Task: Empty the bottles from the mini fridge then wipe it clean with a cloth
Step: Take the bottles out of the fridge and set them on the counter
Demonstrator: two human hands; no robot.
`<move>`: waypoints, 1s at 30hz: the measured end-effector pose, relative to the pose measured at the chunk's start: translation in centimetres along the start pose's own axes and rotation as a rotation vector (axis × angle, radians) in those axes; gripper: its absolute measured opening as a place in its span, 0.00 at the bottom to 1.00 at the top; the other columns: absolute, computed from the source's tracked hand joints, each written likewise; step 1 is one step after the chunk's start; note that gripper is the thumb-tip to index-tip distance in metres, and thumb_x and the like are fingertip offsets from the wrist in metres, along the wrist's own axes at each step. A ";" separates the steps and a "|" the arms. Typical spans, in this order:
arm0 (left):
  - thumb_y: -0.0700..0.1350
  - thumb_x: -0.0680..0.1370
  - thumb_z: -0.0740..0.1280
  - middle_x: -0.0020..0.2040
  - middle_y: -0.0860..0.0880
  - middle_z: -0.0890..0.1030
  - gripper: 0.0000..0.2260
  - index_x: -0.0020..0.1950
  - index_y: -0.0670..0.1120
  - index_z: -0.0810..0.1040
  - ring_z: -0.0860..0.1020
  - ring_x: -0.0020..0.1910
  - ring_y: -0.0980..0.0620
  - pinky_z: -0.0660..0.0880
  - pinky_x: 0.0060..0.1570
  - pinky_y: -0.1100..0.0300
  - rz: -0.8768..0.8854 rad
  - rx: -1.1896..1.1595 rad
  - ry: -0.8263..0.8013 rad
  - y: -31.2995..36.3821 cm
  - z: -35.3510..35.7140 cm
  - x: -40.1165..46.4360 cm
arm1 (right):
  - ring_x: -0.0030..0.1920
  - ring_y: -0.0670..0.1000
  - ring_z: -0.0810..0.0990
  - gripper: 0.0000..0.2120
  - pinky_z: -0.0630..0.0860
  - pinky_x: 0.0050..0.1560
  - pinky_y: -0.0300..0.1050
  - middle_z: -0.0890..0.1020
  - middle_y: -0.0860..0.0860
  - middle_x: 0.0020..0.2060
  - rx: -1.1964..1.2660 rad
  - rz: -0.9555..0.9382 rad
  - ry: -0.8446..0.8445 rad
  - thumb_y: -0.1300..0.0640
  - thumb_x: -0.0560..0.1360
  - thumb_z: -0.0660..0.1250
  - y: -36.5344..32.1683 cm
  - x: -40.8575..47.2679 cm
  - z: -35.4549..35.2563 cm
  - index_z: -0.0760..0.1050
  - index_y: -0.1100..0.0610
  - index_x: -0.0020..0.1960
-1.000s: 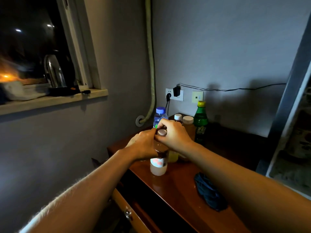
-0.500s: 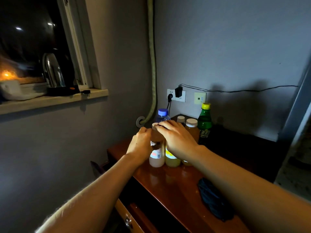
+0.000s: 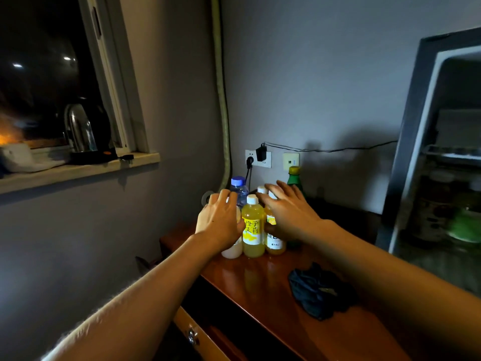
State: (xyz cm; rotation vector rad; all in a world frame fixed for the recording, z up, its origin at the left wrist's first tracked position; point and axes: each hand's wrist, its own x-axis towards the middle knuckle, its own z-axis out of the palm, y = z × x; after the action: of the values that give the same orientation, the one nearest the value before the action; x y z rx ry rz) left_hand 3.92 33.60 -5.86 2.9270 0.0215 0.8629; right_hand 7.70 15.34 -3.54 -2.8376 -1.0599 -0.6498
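Several bottles stand grouped at the back left of a wooden cabinet top (image 3: 263,290): a pale bottle (image 3: 232,250), a yellow-labelled juice bottle (image 3: 252,227), an orange one (image 3: 273,239), a blue-capped water bottle (image 3: 239,190) and a green bottle (image 3: 294,177). My left hand (image 3: 221,220) hovers open over the pale bottle. My right hand (image 3: 289,209) is spread open over the orange one, holding nothing. A dark cloth (image 3: 316,291) lies crumpled on the cabinet top, nearer to me. The mini fridge (image 3: 447,162) stands open at the right with things still inside.
A wall socket with a charger (image 3: 260,156) and a cable sits behind the bottles. A pipe (image 3: 223,126) runs down the corner. A kettle (image 3: 83,131) stands on the window sill at left. A drawer with a knob (image 3: 192,336) is below the cabinet top.
Both hands have let go of the pale bottle, which now stands beside the others, and their fingers have opened. The view has swung right, bringing the open fridge in.
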 end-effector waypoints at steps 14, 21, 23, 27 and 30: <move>0.63 0.74 0.63 0.77 0.48 0.55 0.39 0.78 0.52 0.49 0.57 0.75 0.45 0.63 0.71 0.48 0.212 -0.075 -0.086 9.5 -2.8 -1.3 | 0.78 0.57 0.41 0.44 0.43 0.75 0.64 0.44 0.51 0.79 -0.002 0.229 -0.089 0.36 0.72 0.66 5.5 -9.3 -5.2 0.44 0.44 0.79; 0.64 0.74 0.63 0.77 0.47 0.54 0.40 0.79 0.51 0.48 0.58 0.74 0.45 0.63 0.70 0.48 0.308 -0.069 -0.130 16.0 -1.3 -1.3 | 0.76 0.59 0.49 0.40 0.54 0.73 0.63 0.46 0.50 0.78 -0.040 0.350 -0.109 0.39 0.75 0.64 9.1 -14.4 -6.9 0.47 0.45 0.78; 0.64 0.74 0.63 0.77 0.48 0.55 0.40 0.79 0.51 0.47 0.58 0.74 0.45 0.64 0.70 0.49 0.348 -0.067 -0.126 17.9 -1.0 -1.5 | 0.75 0.59 0.53 0.39 0.58 0.71 0.62 0.47 0.50 0.78 -0.041 0.391 -0.104 0.39 0.75 0.64 10.2 -16.0 -7.3 0.47 0.44 0.78; 0.64 0.74 0.62 0.77 0.48 0.55 0.40 0.79 0.50 0.48 0.58 0.74 0.45 0.65 0.70 0.49 0.419 -0.091 -0.139 22.0 -0.5 -1.5 | 0.75 0.61 0.56 0.40 0.57 0.72 0.62 0.47 0.50 0.78 -0.044 0.480 -0.142 0.37 0.74 0.64 12.4 -19.0 -8.0 0.47 0.44 0.78; 0.64 0.74 0.63 0.75 0.48 0.59 0.39 0.78 0.49 0.50 0.60 0.72 0.46 0.67 0.67 0.51 0.468 -0.127 -0.131 25.2 -0.3 -1.6 | 0.77 0.59 0.50 0.39 0.49 0.75 0.63 0.45 0.50 0.79 -0.070 0.532 -0.166 0.36 0.74 0.63 14.1 -21.2 -8.6 0.49 0.44 0.78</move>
State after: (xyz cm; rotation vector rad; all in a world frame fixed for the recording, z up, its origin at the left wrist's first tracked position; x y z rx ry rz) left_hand 2.09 8.44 -4.26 2.8982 -0.7235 0.6811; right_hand -0.92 -10.12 -2.75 -3.0703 -0.2577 -0.4118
